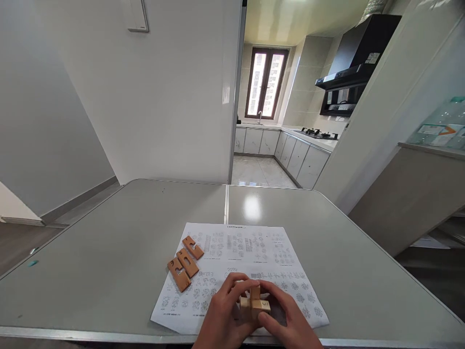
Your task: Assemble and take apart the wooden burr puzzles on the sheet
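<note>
Pinching wooden blocks (255, 306) with left hand (228, 310) and right hand (287, 315), printed sheet (250, 264) beneath.

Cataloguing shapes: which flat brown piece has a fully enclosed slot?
The middle piece, between the far piece and near piece, whose notches open at an edge.

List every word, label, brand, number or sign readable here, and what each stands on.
"2": middle flat wooden piece.
Unclear marks: nearest flat wooden piece and held wooden block assembly.
Too small to read: print on the paper sheet.
Too small or blurred: bottle label, range hood sticker.
No brand is readable.
</note>
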Demonstrator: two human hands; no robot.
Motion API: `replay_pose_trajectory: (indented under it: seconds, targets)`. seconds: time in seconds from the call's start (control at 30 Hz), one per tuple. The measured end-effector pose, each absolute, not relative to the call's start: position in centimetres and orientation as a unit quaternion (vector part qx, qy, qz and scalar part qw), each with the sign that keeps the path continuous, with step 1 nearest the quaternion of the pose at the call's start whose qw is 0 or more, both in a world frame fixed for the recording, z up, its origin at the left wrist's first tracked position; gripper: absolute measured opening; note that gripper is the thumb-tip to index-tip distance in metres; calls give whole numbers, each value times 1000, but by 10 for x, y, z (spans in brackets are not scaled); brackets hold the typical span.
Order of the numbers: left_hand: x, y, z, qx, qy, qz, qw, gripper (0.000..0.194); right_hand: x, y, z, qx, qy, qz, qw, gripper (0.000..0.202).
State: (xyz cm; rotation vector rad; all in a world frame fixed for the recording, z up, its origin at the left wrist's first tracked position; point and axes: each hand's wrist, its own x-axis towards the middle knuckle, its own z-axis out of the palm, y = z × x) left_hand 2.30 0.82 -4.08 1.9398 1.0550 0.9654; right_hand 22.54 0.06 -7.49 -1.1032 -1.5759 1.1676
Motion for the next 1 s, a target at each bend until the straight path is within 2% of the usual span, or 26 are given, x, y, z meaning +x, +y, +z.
replay_pose_trajectory:
  seconds: [0.37,0.5,0.67,0.83,1.0]
  targets:
    - [25,6,-42,766,422,361,322,62,223,0,-74,-428,-623,491,434,59]
    - [25,7,-37,750,413,373,357,57,224,0,-67,-422,-620,507,425,59]
    - [24,8,-26,722,399,381,417,61,231,-2,-58,-395,-619,520,437,48]
    - [25,7,-23,727,405,359,423,54,233,-2,-57,-414,-600,534,427,38]
    - [26,7,-22,729,412,359,413,49,231,-3,-57,-394,-596,550,432,48]
